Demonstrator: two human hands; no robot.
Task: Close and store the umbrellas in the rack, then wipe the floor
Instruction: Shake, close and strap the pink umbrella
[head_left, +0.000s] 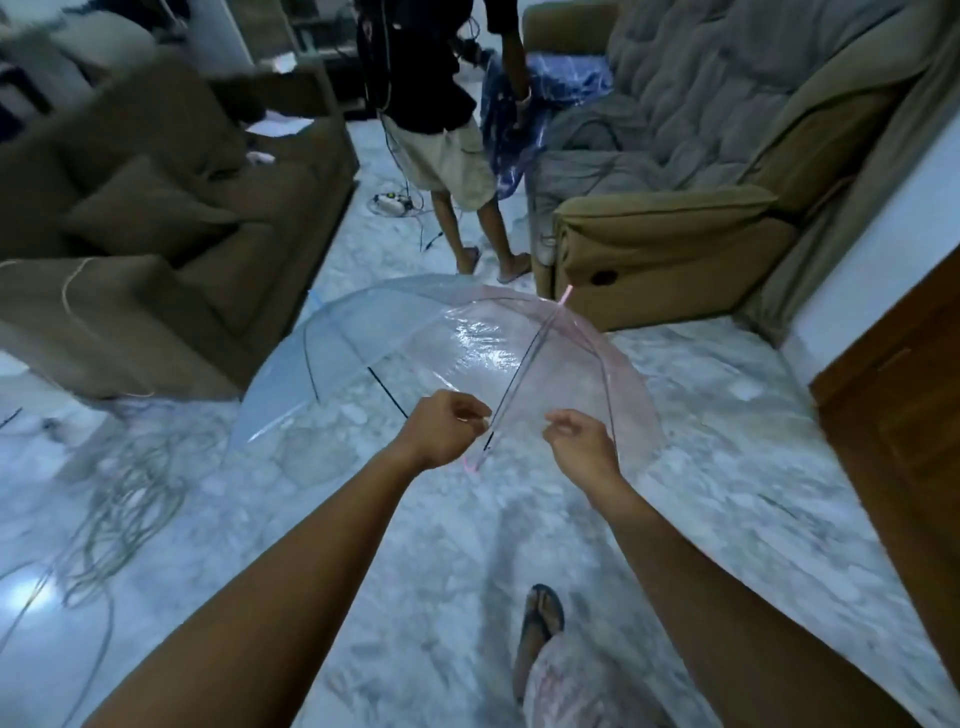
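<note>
Two open see-through umbrellas lie on the marble floor (415, 545) in front of me. The pink umbrella (561, 374) is nearest, its tip pointing at the armchair. The blue umbrella (322, 364) sits behind it to the left, partly overlapped. My left hand (441, 431) is at the pink umbrella's near rim, its curled fingers pinching the canopy beside a rib. My right hand (576, 441) hovers just right of that rib with loosely curled fingers and holds nothing. No rack is in view.
A brown sofa (156, 234) stands on the left and a tan armchair (675, 234) with a grey blanket on the right. Another person (447, 130) stands beyond the umbrellas. Loose cables (119, 499) lie at left, a power strip (389, 202) farther back, a wooden door (909, 441) at right.
</note>
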